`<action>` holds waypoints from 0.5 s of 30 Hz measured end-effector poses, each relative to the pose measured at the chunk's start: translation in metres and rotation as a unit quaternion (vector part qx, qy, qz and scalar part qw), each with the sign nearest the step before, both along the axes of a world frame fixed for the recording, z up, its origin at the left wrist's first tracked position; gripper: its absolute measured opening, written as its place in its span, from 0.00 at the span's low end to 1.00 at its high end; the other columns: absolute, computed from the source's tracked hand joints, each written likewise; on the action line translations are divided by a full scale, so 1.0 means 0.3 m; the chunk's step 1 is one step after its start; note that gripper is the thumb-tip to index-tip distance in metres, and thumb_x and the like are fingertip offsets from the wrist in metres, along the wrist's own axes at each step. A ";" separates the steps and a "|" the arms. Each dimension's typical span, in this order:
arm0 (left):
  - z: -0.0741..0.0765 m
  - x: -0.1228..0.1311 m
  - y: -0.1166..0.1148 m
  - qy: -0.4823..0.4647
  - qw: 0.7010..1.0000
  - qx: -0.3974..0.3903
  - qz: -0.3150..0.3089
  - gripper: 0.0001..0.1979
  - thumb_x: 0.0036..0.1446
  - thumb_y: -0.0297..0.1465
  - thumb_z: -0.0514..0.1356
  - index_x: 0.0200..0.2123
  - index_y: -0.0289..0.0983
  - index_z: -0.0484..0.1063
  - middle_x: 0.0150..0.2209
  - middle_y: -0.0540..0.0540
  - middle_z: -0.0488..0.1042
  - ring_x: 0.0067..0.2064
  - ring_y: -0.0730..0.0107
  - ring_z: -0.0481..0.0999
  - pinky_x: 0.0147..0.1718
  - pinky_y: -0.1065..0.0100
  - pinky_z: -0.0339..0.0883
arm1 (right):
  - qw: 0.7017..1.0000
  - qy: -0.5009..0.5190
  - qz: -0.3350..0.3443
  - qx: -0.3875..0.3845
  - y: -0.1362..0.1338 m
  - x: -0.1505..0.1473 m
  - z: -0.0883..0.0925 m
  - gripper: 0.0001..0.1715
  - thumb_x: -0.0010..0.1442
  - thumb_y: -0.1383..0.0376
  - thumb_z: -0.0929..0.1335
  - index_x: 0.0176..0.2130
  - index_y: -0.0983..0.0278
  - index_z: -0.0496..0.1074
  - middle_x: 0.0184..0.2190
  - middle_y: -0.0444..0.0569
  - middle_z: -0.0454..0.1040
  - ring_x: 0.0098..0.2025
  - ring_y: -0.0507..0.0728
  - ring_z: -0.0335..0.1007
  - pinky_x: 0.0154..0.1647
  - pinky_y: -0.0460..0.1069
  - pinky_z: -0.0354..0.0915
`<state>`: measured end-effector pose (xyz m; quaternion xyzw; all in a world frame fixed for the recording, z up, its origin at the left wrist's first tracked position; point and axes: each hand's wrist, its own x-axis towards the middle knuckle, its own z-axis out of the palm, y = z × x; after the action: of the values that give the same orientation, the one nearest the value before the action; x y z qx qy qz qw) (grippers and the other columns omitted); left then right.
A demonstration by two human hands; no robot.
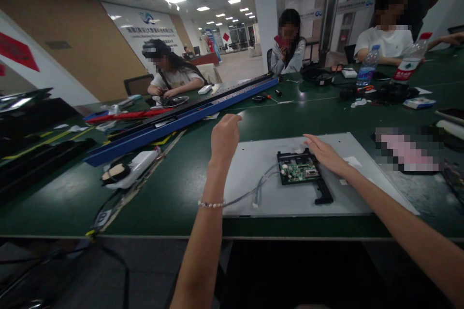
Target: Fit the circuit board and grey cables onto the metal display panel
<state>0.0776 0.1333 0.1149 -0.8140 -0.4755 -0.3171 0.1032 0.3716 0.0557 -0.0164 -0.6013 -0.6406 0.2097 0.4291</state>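
A green circuit board point(300, 170) sits in a black plastic frame point(324, 192) on a pale grey panel point(261, 203). Grey cables point(259, 184) run from the board's left side across the panel toward my left wrist. Raised over the panel's left back corner, my left hand point(224, 139) is closed with fingers curled; what it holds, if anything, is hidden. My right hand point(326, 154) lies with fingers stretched out at the frame's back right corner, and appears to touch it.
A long blue rail point(181, 123) crosses the green table point(174, 193) at the left. A white power strip point(136, 169) lies nearer. Two bottles, a water bottle point(368, 65) and a red-capped one point(409, 60), stand at back right. Several people sit across the table.
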 end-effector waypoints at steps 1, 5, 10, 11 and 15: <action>0.001 0.016 -0.058 0.002 1.000 -0.002 -0.017 0.17 0.61 0.20 0.49 0.45 0.37 0.76 0.47 0.45 0.77 0.48 0.65 0.76 0.51 0.64 0.68 | 1.000 -0.004 -0.001 0.012 -0.003 -0.004 0.007 0.32 0.67 0.48 0.55 0.62 0.60 0.64 0.53 0.55 0.75 0.56 0.63 0.70 0.60 0.61 0.61; -0.089 0.045 -0.275 0.011 0.997 -0.033 -0.076 0.18 0.62 0.21 0.50 0.46 0.39 0.76 0.47 0.44 0.78 0.48 0.65 0.77 0.51 0.64 0.70 | 0.998 -0.017 0.012 0.062 -0.022 -0.034 0.045 0.30 0.67 0.51 0.57 0.61 0.61 0.64 0.52 0.55 0.75 0.55 0.63 0.70 0.58 0.60 0.62; -0.251 0.051 -0.417 0.030 0.994 -0.056 -0.087 0.16 0.59 0.18 0.54 0.43 0.38 0.78 0.45 0.43 0.80 0.48 0.63 0.78 0.51 0.61 0.71 | 0.997 -0.022 0.029 0.075 -0.040 -0.068 0.066 0.27 0.67 0.55 0.58 0.60 0.61 0.65 0.52 0.55 0.75 0.54 0.62 0.71 0.57 0.61 0.62; -0.269 0.053 -0.429 0.031 0.995 -0.053 -0.083 0.16 0.58 0.17 0.55 0.43 0.38 0.78 0.44 0.44 0.80 0.47 0.63 0.78 0.50 0.61 0.72 | 0.996 -0.024 0.029 0.078 -0.042 -0.070 0.067 0.26 0.67 0.55 0.58 0.60 0.61 0.65 0.52 0.55 0.75 0.54 0.62 0.70 0.57 0.61 0.62; -0.298 0.064 -0.458 0.038 0.996 -0.042 -0.065 0.16 0.56 0.16 0.56 0.41 0.37 0.78 0.42 0.45 0.81 0.43 0.63 0.79 0.46 0.62 0.73 | 0.995 -0.043 0.032 0.089 -0.049 -0.075 0.071 0.26 0.68 0.56 0.58 0.60 0.61 0.66 0.52 0.55 0.75 0.56 0.62 0.69 0.58 0.61 0.61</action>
<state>0.0968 -0.0041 0.0255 -0.8584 -0.4301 -0.2717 0.0662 0.3492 0.0410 0.0049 -0.5481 -0.6939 0.1390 0.4459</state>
